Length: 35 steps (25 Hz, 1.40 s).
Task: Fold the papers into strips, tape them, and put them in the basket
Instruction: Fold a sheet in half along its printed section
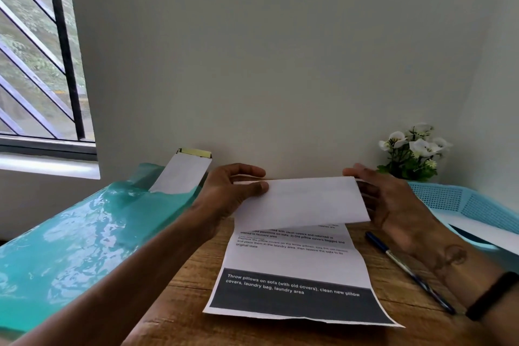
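A printed sheet of paper (295, 267) lies on a wooden counter (179, 317), its far end folded over toward the viewer so the blank white back hides most of the text beneath. The left hand (224, 194) pinches the fold's left corner between thumb and fingers; the right hand (393, 205) holds the right edge, fingertips partly hidden behind the paper. A pale blue perforated plastic basket (460, 202), cut off at the right edge, holds white paper. A blue pen (407, 270) lies just beside the sheet. At left, a glossy teal plastic bag (84, 233) holds a taped white strip (182, 174), its lower part hidden. White artificial flowers (412, 149) stand behind
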Available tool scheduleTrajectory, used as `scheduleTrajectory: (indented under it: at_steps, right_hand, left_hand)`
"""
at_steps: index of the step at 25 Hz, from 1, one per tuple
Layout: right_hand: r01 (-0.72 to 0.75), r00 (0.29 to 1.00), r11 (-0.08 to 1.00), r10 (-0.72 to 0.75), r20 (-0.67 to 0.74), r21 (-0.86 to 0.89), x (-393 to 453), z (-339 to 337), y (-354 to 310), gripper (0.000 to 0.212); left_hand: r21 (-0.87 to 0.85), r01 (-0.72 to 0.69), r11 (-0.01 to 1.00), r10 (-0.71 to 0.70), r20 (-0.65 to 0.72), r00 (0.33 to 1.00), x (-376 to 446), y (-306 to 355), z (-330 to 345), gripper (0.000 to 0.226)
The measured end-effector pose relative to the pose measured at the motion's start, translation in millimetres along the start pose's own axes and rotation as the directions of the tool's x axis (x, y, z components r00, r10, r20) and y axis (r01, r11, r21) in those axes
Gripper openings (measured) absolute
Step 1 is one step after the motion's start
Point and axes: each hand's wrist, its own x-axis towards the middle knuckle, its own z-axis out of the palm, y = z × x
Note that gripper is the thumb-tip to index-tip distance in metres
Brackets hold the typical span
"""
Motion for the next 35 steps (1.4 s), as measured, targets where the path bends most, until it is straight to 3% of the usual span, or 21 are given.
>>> scheduleTrajectory:
  at_steps: [2, 4, 5, 7, 8, 9, 11, 14, 16, 18, 20, 21, 23, 28, 35]
  right_hand:
    - [0.054, 0.999, 0.987, -0.052, 0.014, -0.154, -1, 0, 4, 0.034]
    - [0.076, 0.996, 0.983, -0.068, 0.051, -0.17, -3, 4, 5, 0.033]
    - [0.08, 0.995, 0.983, -0.069, 0.069, -0.163, -4, 6, 4, 0.032]
    - [0.102, 0.992, 0.984, -0.09, 0.087, -0.147, -6, 9, 4, 0.032]
    - [0.122, 0.99, 0.983, -0.11, 0.09, -0.139, -8, 13, 4, 0.03]
    - [0.145, 0.987, 0.98, -0.133, 0.095, -0.139, -10, 16, 5, 0.028]
    - [0.185, 0.979, 0.97, -0.168, 0.117, -0.158, -14, 24, 6, 0.024]
    - [0.264, 0.959, 0.93, -0.224, 0.176, -0.255, -19, 31, 4, 0.023]
    - [0.367, 0.927, 0.837, -0.291, 0.237, -0.407, -20, 33, 0, 0.02]
    - [0.492, 0.87, 0.637, -0.382, 0.312, -0.593, -25, 37, -2, 0.019]
    - [0.629, 0.757, 0.372, -0.49, 0.432, -0.682, -31, 44, -1, 0.025]
    - [0.685, 0.697, 0.285, -0.524, 0.49, -0.671, -34, 48, 0, 0.026]
    - [0.73, 0.646, 0.222, -0.534, 0.546, -0.647, -37, 53, 0, 0.023]
    - [0.743, 0.623, 0.206, -0.559, 0.547, -0.637, -32, 50, -5, 0.017]
    - [0.543, 0.809, 0.592, -0.56, 0.18, -0.596, -22, 29, -10, 0.012]
  left_hand:
    - [0.096, -0.07, 0.993, 0.073, -0.022, 0.997, -1, 1, 4, 0.02]
    - [0.309, -0.224, 0.924, 0.25, -0.047, 0.967, -4, 4, 6, 0.015]
    - [0.489, -0.321, 0.811, 0.385, -0.033, 0.922, -5, 6, 5, 0.018]
    - [0.802, -0.435, 0.409, 0.62, 0.106, 0.778, -7, 7, 2, 0.036]
    - [0.854, -0.461, 0.242, 0.678, 0.191, 0.71, -7, 6, 3, 0.043]
    - [0.858, -0.493, 0.148, 0.705, 0.258, 0.661, -9, 5, 5, 0.048]
    - [0.824, -0.561, 0.074, 0.709, 0.352, 0.611, -14, 1, 13, 0.048]
    - [0.803, -0.592, 0.07, 0.719, 0.37, 0.588, -21, -1, 23, 0.04]
    - [0.8, -0.599, 0.027, 0.74, 0.387, 0.55, -21, 1, 22, 0.036]
    - [0.785, -0.618, -0.037, 0.73, 0.444, 0.52, -20, 2, 19, 0.029]
    - [0.766, -0.639, -0.076, 0.714, 0.489, 0.501, -21, 1, 20, 0.025]
    - [0.757, -0.649, -0.079, 0.713, 0.498, 0.494, -22, 0, 20, 0.024]
    - [0.745, -0.664, -0.068, 0.714, 0.501, 0.489, -25, 0, 22, 0.022]
    - [0.823, -0.563, -0.081, 0.719, 0.439, 0.538, -22, 9, 18, 0.031]
    - [0.914, -0.341, 0.221, 0.642, 0.127, 0.756, -7, 5, 2, 0.062]
